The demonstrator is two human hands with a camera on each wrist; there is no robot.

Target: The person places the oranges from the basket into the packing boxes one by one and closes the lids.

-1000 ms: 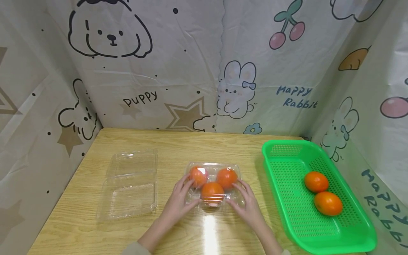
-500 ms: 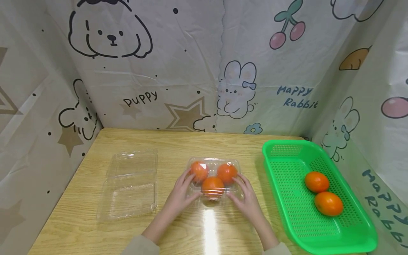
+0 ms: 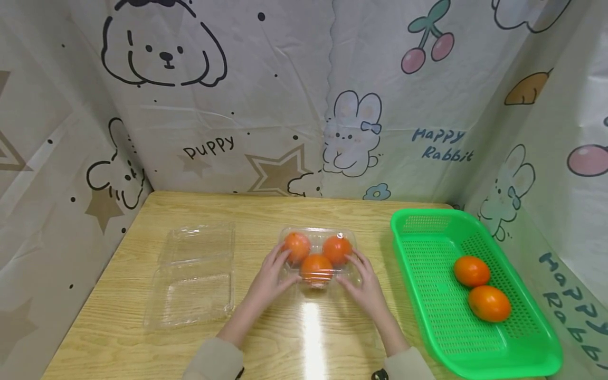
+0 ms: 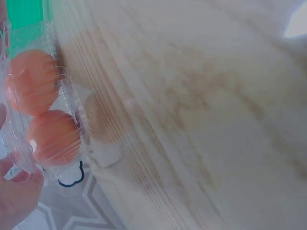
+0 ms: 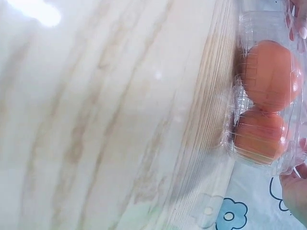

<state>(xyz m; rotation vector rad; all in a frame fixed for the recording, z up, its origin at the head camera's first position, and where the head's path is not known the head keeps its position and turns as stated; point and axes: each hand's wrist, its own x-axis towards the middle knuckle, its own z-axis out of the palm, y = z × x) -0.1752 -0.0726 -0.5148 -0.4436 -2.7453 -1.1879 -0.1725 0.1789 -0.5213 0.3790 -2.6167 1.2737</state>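
A clear plastic clamshell box (image 3: 315, 237) lies with its lid down on the table. Inside are three oranges: one back left (image 3: 296, 248), one back right (image 3: 337, 249) and one in front (image 3: 316, 270). At the box's left side, my left hand (image 3: 271, 282) grips it between thumb and fingers. My right hand (image 3: 367, 285) grips the opposite side in the same way. Both wrist views show the box wall close up, with the left hand (image 4: 19, 199) and right hand (image 5: 295, 191) at its edges. Some fingertips are hard to make out through the plastic.
To the left, another clear clamshell box (image 3: 195, 274) lies unfolded with its lid back. A green plastic basket (image 3: 413, 295) stands at the right, holding an orange (image 3: 472, 271) and a second orange (image 3: 489, 303). A printed cloth (image 3: 266, 105) hangs behind the wooden table (image 3: 256, 214).
Both hands have slid the filled box away from me, toward the back of the table. More of both sleeves shows now. The other box and the basket stay put.
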